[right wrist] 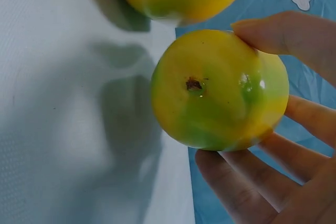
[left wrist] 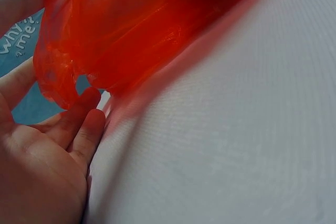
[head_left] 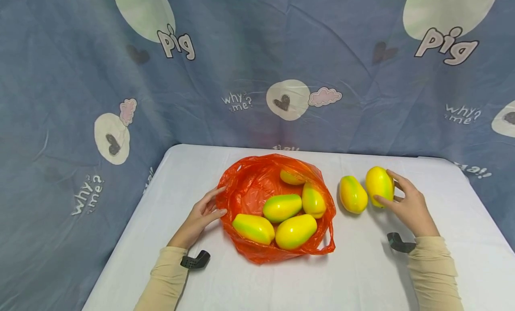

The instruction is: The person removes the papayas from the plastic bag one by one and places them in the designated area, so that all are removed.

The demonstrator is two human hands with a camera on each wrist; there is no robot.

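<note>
A red plastic bag (head_left: 249, 201) stands with its mouth wide, several yellow-green papayas (head_left: 295, 232) lying inside. My left hand (head_left: 199, 219) touches the bag's left side with fingers extended; in the left wrist view, the left hand (left wrist: 47, 156) has its fingertips against the red film (left wrist: 131, 30). Over on the right, my right hand (head_left: 410, 206) grips a papaya (head_left: 379, 185) between thumb and fingers. The right wrist view shows that papaya's round end (right wrist: 215, 93) with a dark stem spot, held by the right hand (right wrist: 283, 182). Another papaya (head_left: 353, 194) lies just left of it.
The white-covered table (head_left: 297, 284) spreads beneath everything. Behind it hangs a blue printed cloth (head_left: 241, 47). A bag handle loop (head_left: 331, 239) sticks out at the bag's right front. Black wrist devices (head_left: 196, 260) sit on both forearms.
</note>
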